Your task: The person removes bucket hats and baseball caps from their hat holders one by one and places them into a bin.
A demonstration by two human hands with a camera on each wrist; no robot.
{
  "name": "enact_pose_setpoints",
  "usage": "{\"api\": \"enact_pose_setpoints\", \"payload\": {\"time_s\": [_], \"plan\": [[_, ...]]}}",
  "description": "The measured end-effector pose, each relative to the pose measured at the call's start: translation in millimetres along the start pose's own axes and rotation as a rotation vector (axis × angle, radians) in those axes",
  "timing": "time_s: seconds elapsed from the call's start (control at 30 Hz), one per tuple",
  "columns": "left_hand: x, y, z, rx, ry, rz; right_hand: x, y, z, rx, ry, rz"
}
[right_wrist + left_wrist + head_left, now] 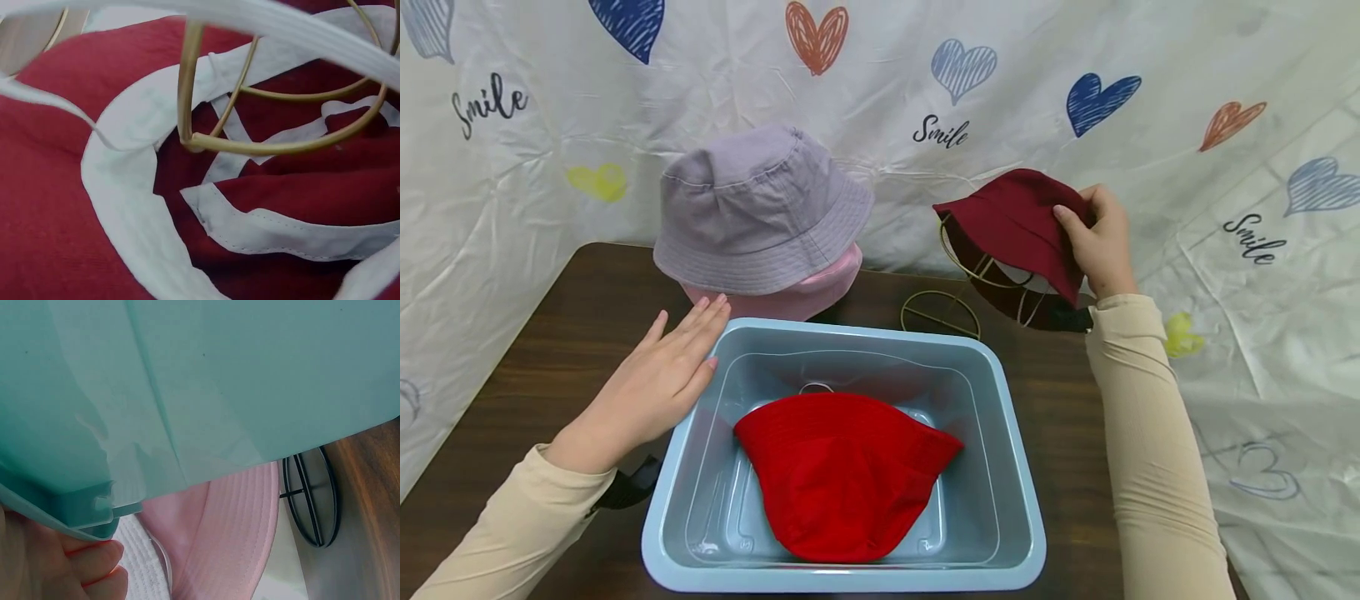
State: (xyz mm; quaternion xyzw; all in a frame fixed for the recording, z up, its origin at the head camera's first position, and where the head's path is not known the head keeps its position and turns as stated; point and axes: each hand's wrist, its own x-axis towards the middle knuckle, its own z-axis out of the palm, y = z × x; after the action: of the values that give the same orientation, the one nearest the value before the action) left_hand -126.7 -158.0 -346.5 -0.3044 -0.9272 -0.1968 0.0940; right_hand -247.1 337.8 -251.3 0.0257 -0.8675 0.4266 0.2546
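My right hand [1105,242] pinches a dark red bucket hat [1015,225] between thumb and fingers, at the hat's right side. The hat tilts over a gold wire stand [275,148]; from the right wrist, its inside shows a white band [115,169] and a thin white strap. With fingers straight, my left hand [647,379] rests on the far left rim of a light blue plastic basin [1030,533]. A bright red bucket hat [850,475] lies in the basin. Just beyond the left fingertips sit a lavender bucket hat [752,208] and, beneath it, a pink hat [820,292].
A dark wood table [1067,433] carries everything. Behind it hangs a white cloth [880,108] printed with hearts and the word "Smile". The stand's round base is close behind the basin's far rim, between the pink hat and the dark red one.
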Motion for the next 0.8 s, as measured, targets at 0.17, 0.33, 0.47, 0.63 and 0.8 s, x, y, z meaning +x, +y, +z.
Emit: {"api": "enact_pose_setpoints", "payload": {"time_s": [0.17, 0.33, 0.47, 0.63, 0.8], "plan": [[0.3, -0.4, 0.6, 0.005, -0.001, 0.002, -1.5, 3.4, -6.7, 0.023, -0.007, 0.048], [-1.2, -1.1, 1.9, 0.004, 0.007, 0.007, -4.0, 3.7, -10.6, 0.016, -0.071, 0.140], [-2.2, -0.8, 2.2, -0.002, 0.010, 0.008, -4.7, 0.2, -9.7, 0.015, -0.073, 0.172], [-2.0, -0.2, 1.8, -0.004, 0.012, 0.009, -3.1, -4.9, -6.8, -0.032, 0.036, 0.105], [-1.5, -0.3, 1.6, -0.003, 0.011, 0.012, -2.1, -7.4, -6.9, -0.058, 0.189, -0.070]]}}
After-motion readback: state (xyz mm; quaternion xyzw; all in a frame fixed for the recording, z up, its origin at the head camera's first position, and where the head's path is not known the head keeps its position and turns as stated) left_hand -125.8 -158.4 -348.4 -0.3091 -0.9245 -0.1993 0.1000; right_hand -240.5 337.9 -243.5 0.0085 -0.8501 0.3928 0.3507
